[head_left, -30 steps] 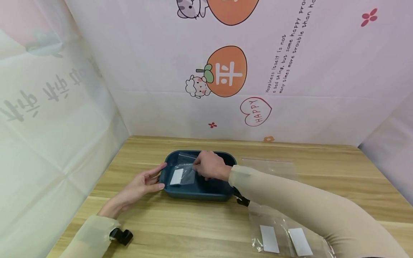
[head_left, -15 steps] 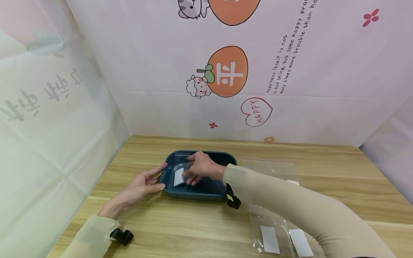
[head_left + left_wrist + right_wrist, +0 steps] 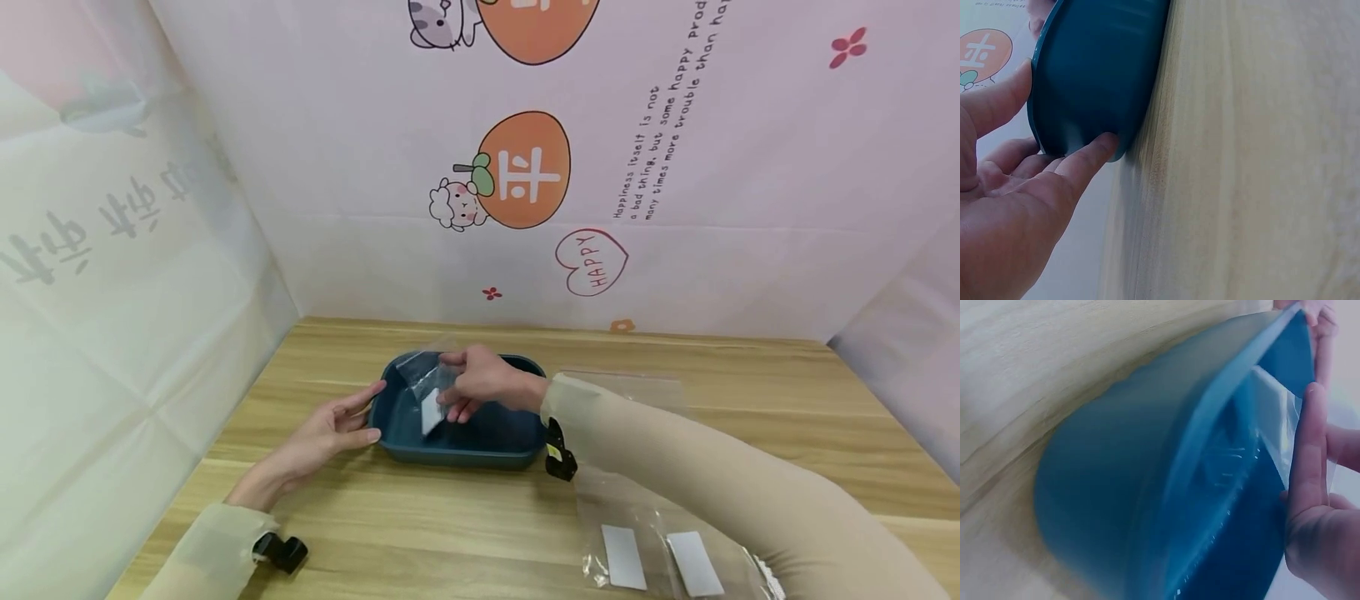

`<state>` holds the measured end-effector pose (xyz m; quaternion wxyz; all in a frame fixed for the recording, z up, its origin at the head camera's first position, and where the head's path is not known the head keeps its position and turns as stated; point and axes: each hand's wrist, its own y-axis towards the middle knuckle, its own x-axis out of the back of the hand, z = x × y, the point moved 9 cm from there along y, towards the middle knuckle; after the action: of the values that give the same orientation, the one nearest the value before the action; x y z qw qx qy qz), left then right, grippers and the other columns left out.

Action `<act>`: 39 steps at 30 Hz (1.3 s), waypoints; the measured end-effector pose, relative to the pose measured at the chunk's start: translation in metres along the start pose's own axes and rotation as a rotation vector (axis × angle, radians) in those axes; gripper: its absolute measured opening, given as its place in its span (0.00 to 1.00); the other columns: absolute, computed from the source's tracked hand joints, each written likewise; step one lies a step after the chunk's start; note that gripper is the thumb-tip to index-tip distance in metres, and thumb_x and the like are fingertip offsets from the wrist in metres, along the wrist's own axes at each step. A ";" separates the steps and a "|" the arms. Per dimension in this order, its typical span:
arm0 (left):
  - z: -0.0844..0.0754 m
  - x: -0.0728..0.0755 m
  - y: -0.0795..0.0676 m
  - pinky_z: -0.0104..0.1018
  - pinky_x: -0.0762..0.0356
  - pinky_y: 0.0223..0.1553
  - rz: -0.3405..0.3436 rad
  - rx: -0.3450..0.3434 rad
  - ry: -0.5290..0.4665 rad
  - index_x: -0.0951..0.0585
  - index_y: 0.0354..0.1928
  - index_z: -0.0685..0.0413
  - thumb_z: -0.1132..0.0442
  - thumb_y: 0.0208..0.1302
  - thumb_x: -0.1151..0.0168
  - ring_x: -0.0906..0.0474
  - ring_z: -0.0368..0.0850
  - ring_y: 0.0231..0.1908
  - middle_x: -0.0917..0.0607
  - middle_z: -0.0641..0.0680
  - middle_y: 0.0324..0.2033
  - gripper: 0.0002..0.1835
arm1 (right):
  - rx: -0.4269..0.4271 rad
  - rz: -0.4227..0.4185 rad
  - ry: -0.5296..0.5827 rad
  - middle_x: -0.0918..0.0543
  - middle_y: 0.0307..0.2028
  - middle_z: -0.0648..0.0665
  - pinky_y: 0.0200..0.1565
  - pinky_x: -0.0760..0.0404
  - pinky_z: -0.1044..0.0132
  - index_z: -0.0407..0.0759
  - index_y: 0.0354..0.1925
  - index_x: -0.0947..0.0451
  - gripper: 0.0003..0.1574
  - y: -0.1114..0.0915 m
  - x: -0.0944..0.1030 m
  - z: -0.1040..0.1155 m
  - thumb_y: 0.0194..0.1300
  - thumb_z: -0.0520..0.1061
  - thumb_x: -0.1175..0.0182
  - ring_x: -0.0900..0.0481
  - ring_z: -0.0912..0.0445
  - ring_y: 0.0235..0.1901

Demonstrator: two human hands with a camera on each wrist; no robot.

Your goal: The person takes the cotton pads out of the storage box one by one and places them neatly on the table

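A dark blue rectangular tray [image 3: 457, 458] with rounded corners sits on the table. My left hand [image 3: 330, 433] holds its left end, thumb at the near corner and another finger at the far corner. Over the tray, my right hand [image 3: 483, 379] pinches a clear plastic zip bag [image 3: 420, 371] with a white patch [image 3: 431, 412] on it. The bag is tilted, its top reaching past the far rim. From the right wrist view, the right hand's fingers [image 3: 1310, 450] lie against the clear film above the tray's interior. Part of the bag is hidden behind that hand.
Larger clear plastic bags [image 3: 600, 492] with white patches lie flat on the wooden table [image 3: 450, 533] at the right, partly under the right forearm. A printed cloth [image 3: 360, 267] hangs behind the table, with more cloth at the sides.
The right hand has shifted its hold on the zip bag and lifted it, so the white patch has moved right and the bag's top rises over the far rim. The left hand stays put.
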<state>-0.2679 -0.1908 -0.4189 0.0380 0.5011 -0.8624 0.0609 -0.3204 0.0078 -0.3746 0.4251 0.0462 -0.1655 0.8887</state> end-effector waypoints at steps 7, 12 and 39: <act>-0.001 -0.001 -0.001 0.34 0.28 0.65 0.003 -0.017 0.016 0.48 0.85 0.53 0.64 0.75 0.34 0.49 0.68 0.77 0.54 0.59 0.83 0.44 | 0.056 0.001 -0.005 0.35 0.78 0.36 0.29 0.12 0.60 0.35 0.81 0.43 0.48 -0.026 0.017 0.010 0.69 0.30 0.33 0.14 0.52 0.22; 0.000 0.000 -0.002 0.36 0.28 0.65 -0.005 -0.016 0.024 0.47 0.85 0.53 0.63 0.75 0.34 0.49 0.68 0.77 0.53 0.59 0.83 0.44 | 0.056 -0.033 -0.022 0.31 0.76 0.38 0.29 0.12 0.59 0.39 0.82 0.42 0.50 -0.048 0.036 0.017 0.68 0.31 0.31 0.13 0.51 0.22; 0.001 0.000 -0.003 0.53 0.37 0.71 -0.007 -0.006 0.043 0.48 0.85 0.53 0.61 0.76 0.35 0.51 0.69 0.78 0.54 0.58 0.83 0.44 | 0.020 -0.303 -0.015 0.42 0.80 0.44 0.31 0.12 0.60 0.34 0.84 0.56 0.54 -0.236 0.218 -0.073 0.74 0.36 0.35 0.16 0.55 0.27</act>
<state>-0.2657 -0.1924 -0.4192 0.0583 0.5024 -0.8599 0.0690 -0.2727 0.3313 -0.3340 0.5527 0.0813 -0.1510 0.8155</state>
